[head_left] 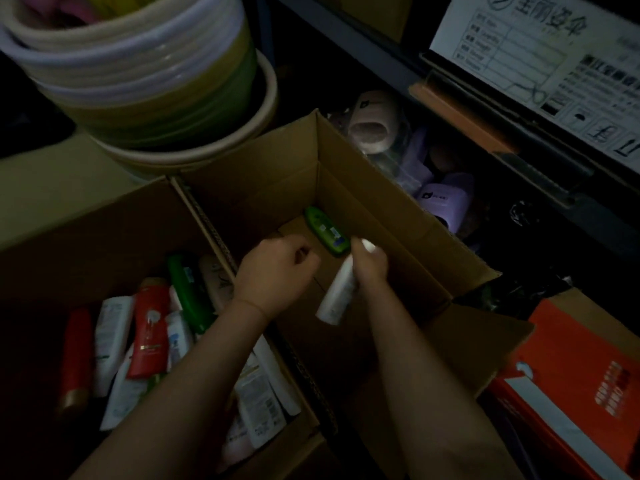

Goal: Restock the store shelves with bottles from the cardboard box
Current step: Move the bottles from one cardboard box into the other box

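Right hand point(370, 263) fingers grip a white bottle point(337, 294) over the open box point(381, 209), just beside a green bottle point(327, 231) lying on the box floor; left hand point(277, 268), fingers loosely curled, empty, hovers inside same box.

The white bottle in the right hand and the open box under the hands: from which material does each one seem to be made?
White bottle: probably plastic, smooth with a weak shine; the dim light leaves this open. The right hand grips it near its top.
Open box: corrugated cardboard, brown and matt; creased flaps show, and the cut edge looks fluted.
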### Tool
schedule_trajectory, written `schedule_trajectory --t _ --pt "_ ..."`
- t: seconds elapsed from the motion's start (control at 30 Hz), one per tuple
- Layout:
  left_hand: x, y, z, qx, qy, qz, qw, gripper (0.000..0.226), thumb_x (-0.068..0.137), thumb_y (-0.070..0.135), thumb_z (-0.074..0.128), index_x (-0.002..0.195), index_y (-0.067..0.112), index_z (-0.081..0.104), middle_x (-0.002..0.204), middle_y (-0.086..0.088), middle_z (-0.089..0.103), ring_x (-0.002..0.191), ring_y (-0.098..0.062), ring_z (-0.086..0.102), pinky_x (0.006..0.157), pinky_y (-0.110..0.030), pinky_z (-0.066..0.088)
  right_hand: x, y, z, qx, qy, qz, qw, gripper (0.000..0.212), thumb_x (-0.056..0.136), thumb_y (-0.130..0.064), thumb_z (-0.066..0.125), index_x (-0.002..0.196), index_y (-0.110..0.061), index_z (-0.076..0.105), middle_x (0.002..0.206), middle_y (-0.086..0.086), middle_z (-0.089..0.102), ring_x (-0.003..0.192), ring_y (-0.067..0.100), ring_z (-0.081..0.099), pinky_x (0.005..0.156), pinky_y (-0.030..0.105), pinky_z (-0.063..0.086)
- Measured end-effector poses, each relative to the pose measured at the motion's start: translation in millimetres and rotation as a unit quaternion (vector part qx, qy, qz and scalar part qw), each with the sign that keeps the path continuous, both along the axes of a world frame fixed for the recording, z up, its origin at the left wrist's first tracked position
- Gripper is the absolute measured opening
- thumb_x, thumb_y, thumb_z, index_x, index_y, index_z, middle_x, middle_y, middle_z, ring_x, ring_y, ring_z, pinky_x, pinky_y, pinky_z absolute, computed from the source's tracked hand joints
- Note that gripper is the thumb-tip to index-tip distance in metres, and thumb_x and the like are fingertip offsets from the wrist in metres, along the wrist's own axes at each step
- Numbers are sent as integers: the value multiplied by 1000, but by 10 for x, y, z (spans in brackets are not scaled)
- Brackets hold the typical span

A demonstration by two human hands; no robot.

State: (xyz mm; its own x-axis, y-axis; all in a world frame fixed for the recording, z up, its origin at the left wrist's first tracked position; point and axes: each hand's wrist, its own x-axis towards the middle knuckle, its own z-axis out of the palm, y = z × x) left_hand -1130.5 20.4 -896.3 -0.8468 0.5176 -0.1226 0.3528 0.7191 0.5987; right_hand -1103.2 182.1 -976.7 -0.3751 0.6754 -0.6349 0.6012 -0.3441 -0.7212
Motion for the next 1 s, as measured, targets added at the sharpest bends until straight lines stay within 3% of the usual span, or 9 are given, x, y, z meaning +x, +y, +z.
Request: schedule_trajectory --t 0.13,0.27,0.33,0.4,0.5,0.6,0.8,0.9,1.0 --pt "-173 82 80 59 -218 21 974 45 87 46 71 123 24 56 111 7 64 99 -12 62 86 -37 54 -510 -173 557 -9 129 125 984 49 91 -61 53 106 -15 65 102 2 66 94 18 63 87 37 53" --pt "-407 11 232 185 -275 145 932 30 86 25 76 110 17 61 99 -1 68 86 -18 68 65 -27 54 -823 -279 792 -84 194 132 968 59 96 -65 35 94 -13 64 94 9 71 83 22 68 78 37 57" --pt "-491 -100 294 255 -242 166 921 17 89 25 74 103 17 68 93 -5 73 78 -20 73 64 -29 58 -899 -284 692 -113 201 145 962 67 97 -66 26 94 -11 65 106 19 71 95 30 69 89 43 56" --pt "-582 -233 334 264 -124 163 942 8 90 31 72 96 26 68 87 4 73 75 -2 71 66 -19 56 -911 -233 471 -110 182 148 966 69 99 -64 25 103 -8 65 113 20 68 102 31 67 95 43 54" --pt "-674 -376 319 253 -7 192 948 17 91 40 69 100 26 68 87 16 68 73 16 63 61 -4 46 -859 -113 5 -88 103 146 980 47 102 -51 36 111 -13 62 117 11 66 107 27 64 96 41 53" --pt "-696 -379 132 251 9 259 933 29 89 53 67 100 26 69 89 16 69 80 8 65 72 -22 54 -829 -9 -419 -42 19 189 981 32 102 -34 47 124 -13 56 127 10 59 107 24 60 88 37 51" --pt "-731 -229 -114 158 52 225 960 70 70 78 51 111 23 64 99 11 69 91 -11 68 79 -36 57 -769 240 -1067 20 -25 240 970 53 100 -23 52 151 -24 37 147 9 44 115 22 52 78 22 41" --pt "-764 -200 -128 127 73 225 963 75 68 80 47 111 21 62 99 7 70 91 -17 69 78 -39 58 -831 339 -1241 40 -61 287 955 62 96 -22 55 153 -30 31 151 11 39 130 31 47 94 29 42" --pt "-769 -186 -130 98 82 222 967 79 67 83 43 110 19 61 101 1 71 94 -23 69 77 -43 58 -953 403 -1345 114 -160 398 896 68 97 -19 48 157 -30 16 163 5 18 145 34 25 118 44 26"
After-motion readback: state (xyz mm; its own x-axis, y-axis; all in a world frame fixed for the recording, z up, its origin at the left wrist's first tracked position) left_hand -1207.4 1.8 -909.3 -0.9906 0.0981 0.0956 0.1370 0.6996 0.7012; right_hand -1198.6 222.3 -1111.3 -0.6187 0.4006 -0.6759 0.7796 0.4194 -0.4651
